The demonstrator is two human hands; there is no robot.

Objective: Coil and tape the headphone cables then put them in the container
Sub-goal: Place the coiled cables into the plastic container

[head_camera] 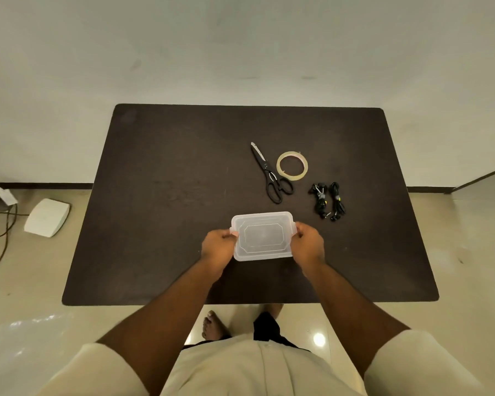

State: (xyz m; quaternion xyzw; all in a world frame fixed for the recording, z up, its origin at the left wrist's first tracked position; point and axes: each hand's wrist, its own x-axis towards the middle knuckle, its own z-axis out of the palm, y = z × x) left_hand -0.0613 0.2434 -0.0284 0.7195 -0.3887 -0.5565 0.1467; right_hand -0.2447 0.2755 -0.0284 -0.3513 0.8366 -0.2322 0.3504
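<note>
A clear plastic container [263, 235] with its lid on sits near the middle of the dark table [160, 195]. My left hand [216, 248] grips its left end and my right hand [309, 245] grips its right end. Two black headphone cables [327, 200] lie side by side to the right of the container, each coiled into a bundle with a band of tape around its middle. Black scissors [270, 175] lie shut behind the container, with a roll of clear tape [292, 166] just to their right.
The table stands against a pale wall. On the floor at the left lie a white box [47, 217] and dark cords [0, 224]. My bare foot [212, 324] shows below the table's near edge.
</note>
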